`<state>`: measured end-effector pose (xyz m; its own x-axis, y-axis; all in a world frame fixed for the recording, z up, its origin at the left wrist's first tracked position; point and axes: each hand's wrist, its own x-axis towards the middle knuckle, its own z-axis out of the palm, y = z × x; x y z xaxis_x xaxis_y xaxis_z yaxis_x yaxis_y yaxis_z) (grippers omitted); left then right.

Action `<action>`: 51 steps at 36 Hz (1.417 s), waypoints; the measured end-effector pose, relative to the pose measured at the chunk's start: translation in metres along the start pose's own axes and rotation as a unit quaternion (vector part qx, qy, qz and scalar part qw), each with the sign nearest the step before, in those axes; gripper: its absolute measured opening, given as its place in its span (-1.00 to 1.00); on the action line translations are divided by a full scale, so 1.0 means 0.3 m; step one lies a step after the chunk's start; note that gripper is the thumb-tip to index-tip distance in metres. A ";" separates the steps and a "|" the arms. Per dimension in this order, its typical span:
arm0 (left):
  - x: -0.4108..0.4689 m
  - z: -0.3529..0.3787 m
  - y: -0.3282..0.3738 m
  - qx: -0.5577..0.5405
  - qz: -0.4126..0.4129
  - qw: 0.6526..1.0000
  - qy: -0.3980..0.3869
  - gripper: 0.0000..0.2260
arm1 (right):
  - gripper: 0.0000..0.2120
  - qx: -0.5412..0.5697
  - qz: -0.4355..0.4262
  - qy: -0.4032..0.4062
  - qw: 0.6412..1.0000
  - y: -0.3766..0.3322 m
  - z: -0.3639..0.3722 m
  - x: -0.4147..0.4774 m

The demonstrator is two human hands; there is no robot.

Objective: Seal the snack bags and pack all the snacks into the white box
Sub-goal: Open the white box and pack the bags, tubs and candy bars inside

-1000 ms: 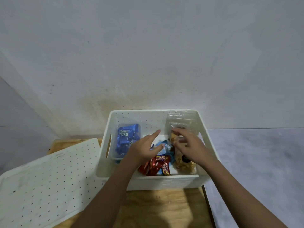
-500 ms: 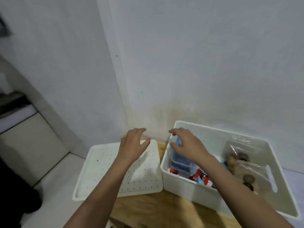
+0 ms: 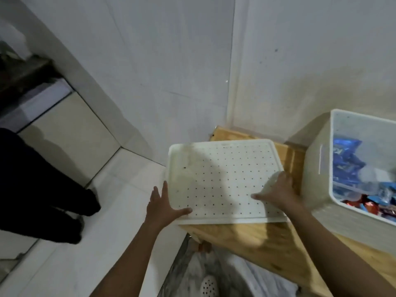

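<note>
White box [image 3: 321, 189]. Stands open-topped at the right end of a pale wooden table [image 3: 257, 239], cut off by the frame edge, well to the right of both hands. Holds blue packets [image 3: 345, 159] against its far side and red wrappers [image 3: 362, 204] lower down.

Pushed into a corner of plain white walls [image 3: 150, 61], over a pale tiled floor [image 3: 120, 189]. At the left, dark-trousered legs [image 3: 42, 179] of another person. At the bottom, a white perforated shoe [image 3: 209, 286].

On the table's left corner, hanging out past its edge: a white lid [image 3: 222, 179] dotted with small holes, lying flat.

Left hand [image 3: 160, 209] at the lid's near left corner, fingers straight and spread beside the rim, thumb laid on top. Right hand [image 3: 280, 194] at the lid's right side, fingers curled over the rim, thumb flat on the dotted face. Grips it, though blurred.

White lettering on the blue packets, too smeared to read.
</note>
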<state>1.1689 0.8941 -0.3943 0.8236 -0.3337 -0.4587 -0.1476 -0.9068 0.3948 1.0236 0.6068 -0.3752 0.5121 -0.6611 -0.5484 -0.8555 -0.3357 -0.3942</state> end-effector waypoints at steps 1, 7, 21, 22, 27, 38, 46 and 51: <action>0.014 0.013 -0.012 -0.030 0.011 0.999 -0.016 0.23 | 0.23 -0.004 0.004 -0.009 1.000 0.006 0.004 0.005; 0.065 0.033 -0.032 -0.148 0.056 0.987 -0.029 0.27 | 0.50 -0.029 0.048 0.032 0.998 0.044 0.067 0.070; -0.082 -0.303 -0.060 -0.122 0.069 0.986 0.092 0.27 | 0.25 0.000 -0.080 0.119 0.990 -0.238 -0.058 -0.173; -0.102 -0.342 -0.041 -0.119 0.077 0.984 0.109 0.28 | 0.25 -0.002 -0.093 0.127 0.988 -0.257 -0.091 -0.194; -0.205 -0.466 0.099 -0.159 0.123 0.969 0.145 0.22 | 0.26 -0.008 -0.134 0.197 0.971 -0.278 -0.305 -0.298; -0.350 -0.302 0.697 -0.159 0.284 0.941 0.097 0.23 | 0.23 0.002 -0.051 0.342 0.938 0.231 -0.778 -0.505; -0.448 0.023 1.032 -0.096 0.333 0.937 -0.035 0.23 | 0.14 0.043 0.067 0.341 0.937 0.746 -0.848 -0.620; -0.471 0.155 1.097 -0.091 0.319 0.939 -0.087 0.25 | -0.02 0.090 0.084 0.305 0.944 0.942 -0.803 -0.624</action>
<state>0.9784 0.6309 -0.2366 0.4946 -0.8458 -0.1999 -0.4708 -0.4541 0.7565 0.6676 0.4740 -0.2063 0.1837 -0.9769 -0.1088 -0.8662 -0.1086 -0.4878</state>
